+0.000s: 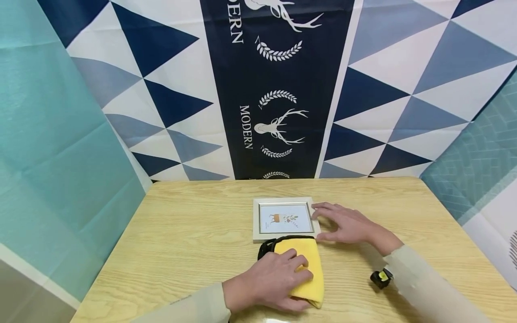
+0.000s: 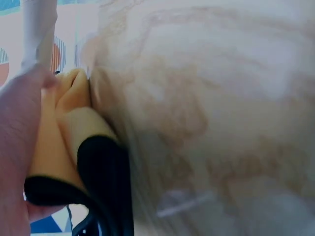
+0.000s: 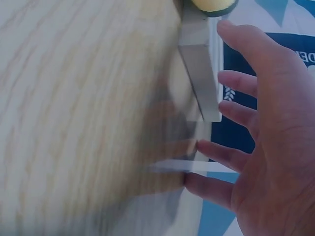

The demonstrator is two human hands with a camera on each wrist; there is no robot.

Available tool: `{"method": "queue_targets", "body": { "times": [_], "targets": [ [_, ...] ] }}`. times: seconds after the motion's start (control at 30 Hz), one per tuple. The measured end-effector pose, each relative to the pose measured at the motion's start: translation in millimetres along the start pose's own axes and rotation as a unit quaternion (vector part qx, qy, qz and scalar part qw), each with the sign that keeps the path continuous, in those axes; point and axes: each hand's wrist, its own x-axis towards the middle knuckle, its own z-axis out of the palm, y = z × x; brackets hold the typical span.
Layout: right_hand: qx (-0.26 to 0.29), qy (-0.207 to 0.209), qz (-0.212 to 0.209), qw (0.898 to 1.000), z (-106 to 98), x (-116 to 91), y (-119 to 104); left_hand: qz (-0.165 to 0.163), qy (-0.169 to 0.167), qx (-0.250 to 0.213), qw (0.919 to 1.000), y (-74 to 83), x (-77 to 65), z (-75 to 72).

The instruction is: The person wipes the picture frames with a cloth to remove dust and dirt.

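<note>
A yellow cloth with black edging (image 1: 300, 246) lies folded on the wooden table, close against the near side of a picture frame. My left hand (image 1: 274, 280) grips the cloth from above, fingers bent over it. The left wrist view shows the folded cloth (image 2: 93, 123) between thumb and fingers. The pale picture frame (image 1: 256, 220) lies flat, its picture of a deer and leaves facing up. Spread over its right border is my right hand (image 1: 343, 224). In the right wrist view the fingertips are right at the frame's side (image 3: 202, 73), with the lower fingers beyond its corner.
The wooden table (image 1: 194, 215) extends to both sides. A small black and yellow device (image 1: 380, 278) is by the right sleeve. Behind the table hangs a patterned cloth (image 1: 278, 80) with triangles and deer heads; teal sheets (image 1: 60, 134) hang at the sides.
</note>
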Motion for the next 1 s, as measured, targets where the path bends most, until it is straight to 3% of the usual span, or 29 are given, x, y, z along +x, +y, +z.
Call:
{"method": "queue_targets", "body": {
  "times": [0.2,0.43,0.63,0.83,1.0],
  "targets": [
    [0.016,0.02,0.007,1.0,-5.5,-4.3,-3.1,-0.016,0.003,-0.014,0.9998,-12.8,-5.0,-8.9],
    [0.018,0.053,-0.01,0.998,3.6,-11.5,-8.9,-0.047,0.02,-0.049,0.9975,-35.5,-15.1,-14.0],
    [0.01,0.074,-0.034,0.997,6.6,-17.3,-15.3,-0.103,0.022,-0.112,0.9881,-61.4,-24.0,-18.0],
    [-0.004,0.089,-0.071,0.993,7.3,-22.5,-21.2,-0.149,0.028,-0.167,0.9742,-84.2,-36.1,-11.7],
    [-0.012,0.094,-0.098,0.991,7.9,-24.2,-28.7,-0.17,0.036,-0.178,0.9685,-97.7,-44.2,-5.7]
  ]
}}
